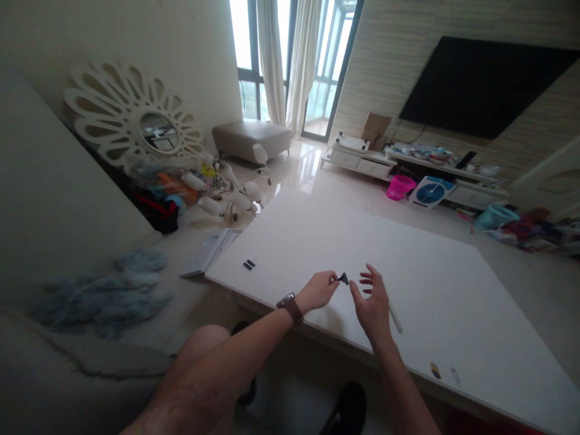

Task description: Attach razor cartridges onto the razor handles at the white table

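My left hand [321, 290], with a brown-strapped watch [290, 307] on its wrist, pinches a small dark razor [344, 278] by the handle, its green-edged head pointing right. Just right of that head, my right hand [372, 302] is held up with thumb and fingers apart and nothing between them. Both hands are above the near part of the white table [335, 235]. A thin pale stick [396, 315] lies on the tabletop, partly hidden behind my right hand.
Two small dark strips [249, 264] lie on the table's left side. A small yellow-and-dark piece [435, 370] and a clear piece [455, 376] are near the front right edge. Beyond stand a pink basket [400, 187], a low bench [251, 142] and a lamp [235, 196].
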The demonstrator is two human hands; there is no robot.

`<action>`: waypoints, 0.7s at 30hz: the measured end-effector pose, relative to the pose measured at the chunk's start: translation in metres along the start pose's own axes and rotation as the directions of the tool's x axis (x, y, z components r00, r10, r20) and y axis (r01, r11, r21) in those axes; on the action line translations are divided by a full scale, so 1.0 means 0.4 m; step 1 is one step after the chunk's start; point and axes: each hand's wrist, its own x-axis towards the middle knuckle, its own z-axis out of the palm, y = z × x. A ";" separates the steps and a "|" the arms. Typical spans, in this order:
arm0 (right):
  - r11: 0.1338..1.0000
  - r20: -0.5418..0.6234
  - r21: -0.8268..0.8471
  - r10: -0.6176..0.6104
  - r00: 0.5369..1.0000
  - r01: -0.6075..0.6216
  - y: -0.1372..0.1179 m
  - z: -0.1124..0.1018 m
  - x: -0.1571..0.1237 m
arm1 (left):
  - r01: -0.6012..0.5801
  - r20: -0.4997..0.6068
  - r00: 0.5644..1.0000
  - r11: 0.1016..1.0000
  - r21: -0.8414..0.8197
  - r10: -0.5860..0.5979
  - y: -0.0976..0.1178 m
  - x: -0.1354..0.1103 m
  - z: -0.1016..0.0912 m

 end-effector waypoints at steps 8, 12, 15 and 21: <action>0.999 -0.092 -0.046 -0.015 0.996 0.011 -0.040 -0.080 -0.028 | 0.009 -0.112 0.994 0.999 0.034 -0.006 0.005 -0.033 -0.042; 0.961 0.744 -0.273 0.190 0.640 0.032 0.006 -0.076 -0.077 | -0.003 -0.134 0.991 1.000 -0.016 0.001 0.015 -0.043 -0.053; 0.979 0.762 -0.205 0.149 0.630 0.016 -0.003 -0.071 -0.099 | -0.053 -0.077 0.996 0.996 -0.072 0.048 0.031 -0.052 -0.054; 0.968 0.261 0.130 0.178 0.949 -0.217 -0.049 -0.095 -0.045 | -0.172 0.061 0.981 0.975 -0.140 0.182 0.084 -0.073 -0.054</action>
